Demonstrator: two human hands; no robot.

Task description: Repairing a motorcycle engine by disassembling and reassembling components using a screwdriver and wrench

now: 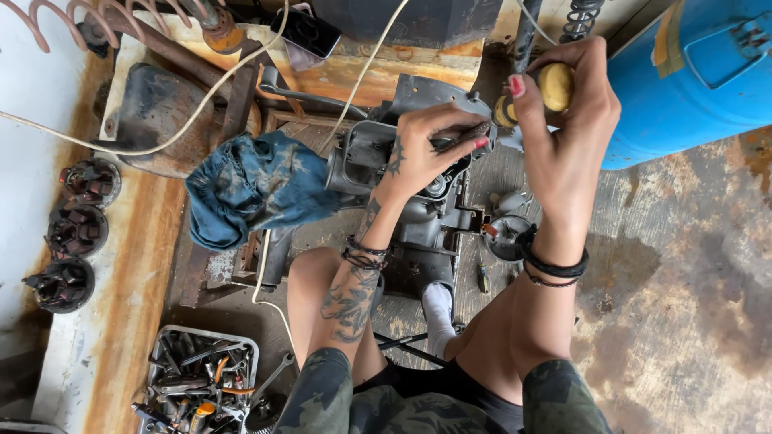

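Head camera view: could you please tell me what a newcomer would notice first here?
At centre, the left hand steadies a grey engine block while the right hand grips a yellow-handled screwdriver above it. A crumpled blue rag lies to the left, and a tray of tools sits bottom left.

An engine casing (418,201) sat on the floor in front of the seated person, between the knees. The left hand (422,153) rested on top of it; the right hand (567,120) gripped a screwdriver handle (555,87) just to its right. A rag (249,185) lay left of the casing, a tool tray (165,345) nearer, and a drum (691,72) at far right.
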